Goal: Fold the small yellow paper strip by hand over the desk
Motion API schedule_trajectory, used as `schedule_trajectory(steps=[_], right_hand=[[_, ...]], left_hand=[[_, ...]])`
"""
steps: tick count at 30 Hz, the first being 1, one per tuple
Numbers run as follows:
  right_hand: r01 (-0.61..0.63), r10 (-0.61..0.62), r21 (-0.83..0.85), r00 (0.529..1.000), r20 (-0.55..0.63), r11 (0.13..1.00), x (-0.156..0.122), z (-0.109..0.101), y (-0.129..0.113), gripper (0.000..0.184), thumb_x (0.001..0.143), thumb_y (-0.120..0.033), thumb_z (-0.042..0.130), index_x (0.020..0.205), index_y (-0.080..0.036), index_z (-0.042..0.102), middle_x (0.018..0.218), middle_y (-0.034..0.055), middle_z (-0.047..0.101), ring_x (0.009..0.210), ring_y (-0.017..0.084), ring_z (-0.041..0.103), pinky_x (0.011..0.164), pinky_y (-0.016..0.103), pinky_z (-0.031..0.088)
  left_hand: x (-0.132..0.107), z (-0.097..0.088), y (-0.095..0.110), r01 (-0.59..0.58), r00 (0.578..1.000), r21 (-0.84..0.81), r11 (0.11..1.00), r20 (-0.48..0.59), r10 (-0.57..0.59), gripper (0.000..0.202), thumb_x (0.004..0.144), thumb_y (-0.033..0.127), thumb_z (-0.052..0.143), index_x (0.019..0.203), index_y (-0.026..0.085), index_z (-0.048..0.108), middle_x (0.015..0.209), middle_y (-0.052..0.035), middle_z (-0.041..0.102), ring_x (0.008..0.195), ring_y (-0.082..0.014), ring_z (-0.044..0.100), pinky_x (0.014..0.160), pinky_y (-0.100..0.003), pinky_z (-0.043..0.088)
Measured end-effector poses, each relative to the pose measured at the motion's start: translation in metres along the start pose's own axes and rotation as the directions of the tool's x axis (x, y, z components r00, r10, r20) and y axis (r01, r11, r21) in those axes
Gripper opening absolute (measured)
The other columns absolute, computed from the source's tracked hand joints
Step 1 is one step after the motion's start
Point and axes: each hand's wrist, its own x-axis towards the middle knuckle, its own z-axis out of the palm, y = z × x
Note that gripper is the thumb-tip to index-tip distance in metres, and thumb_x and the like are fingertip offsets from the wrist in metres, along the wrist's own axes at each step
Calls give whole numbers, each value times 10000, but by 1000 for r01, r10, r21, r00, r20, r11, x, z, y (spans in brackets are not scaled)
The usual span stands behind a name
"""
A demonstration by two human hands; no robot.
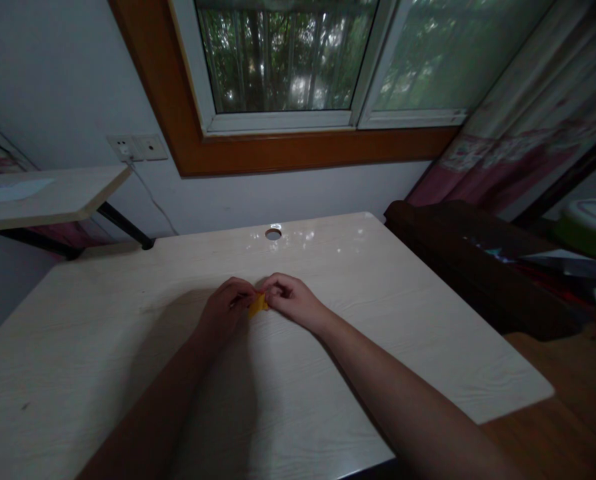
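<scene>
A small yellow piece, perhaps folded paper [258, 305], is pinched between my two hands above the middle of the pale wood-grain table [338, 373]. My left hand [227, 303] grips its left side, fingers curled and in shadow. On the other side, my right hand [289, 298] has thumb and fingers closed on its right edge. The fingertips of both hands nearly meet at the top of the piece. Fingers cover much of it, so its full shape is hidden.
A round cable hole [273, 235] sits near the table's back edge. At the left stands a raised shelf [53, 197] on black legs, with a wall socket [137, 148] and cable behind. Dark wooden furniture [478, 267] flanks the right side. A window [288, 60] is ahead.
</scene>
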Motion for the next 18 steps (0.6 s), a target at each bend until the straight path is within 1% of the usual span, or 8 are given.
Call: schedule_trajectory(steps=[3,7,9,11,15,18], right_hand=[[0,0,-17,1000,-30,1000,0,1,0,163,766,-211,622,923,-179,652,643,-39,556,560,85,486,544,207,375],[25,-30,-50,995,-98,998,0,3,-2,133,755,-204,626,874,-171,674,647,-36,531,562,84,465,538,208,357],[46,-55,-75,991,-122,996,0,3,-2,128,753,-192,623,866,-171,678,656,-31,535,566,84,460,537,208,355],[68,-82,-100,987,-140,993,0,4,-2,133,757,-184,623,876,-172,679,679,-23,550,579,86,465,544,208,363],[84,-108,-140,980,-167,987,0,4,-1,124,769,-199,631,884,-176,671,723,-10,591,607,91,494,566,210,390],[73,-96,-140,981,-166,988,0,4,0,123,789,-242,640,890,-178,665,739,-2,613,614,93,513,572,212,406]], left_hand=[[0,0,1,-20,1000,-13,1000,-5,20,80,874,185,562,863,213,636,899,-28,650,848,-160,615,761,-301,525],[0,1,0,-82,997,-26,996,-16,81,82,891,189,564,879,214,641,945,-39,645,893,-158,618,785,-302,539],[0,1,0,-112,994,-24,993,-20,112,60,892,211,582,910,216,639,996,-53,626,922,-161,615,772,-298,552],[-1,2,0,-149,989,-3,989,-12,149,94,885,239,608,973,222,636,1051,-68,602,959,-172,608,768,-303,562],[-2,4,1,-247,969,80,966,15,247,164,873,234,631,1036,231,615,1093,-76,583,1036,-193,578,873,-364,539],[-3,5,2,-260,966,99,961,20,259,154,871,211,629,1020,227,596,1103,-73,572,1052,-196,565,917,-388,511]])
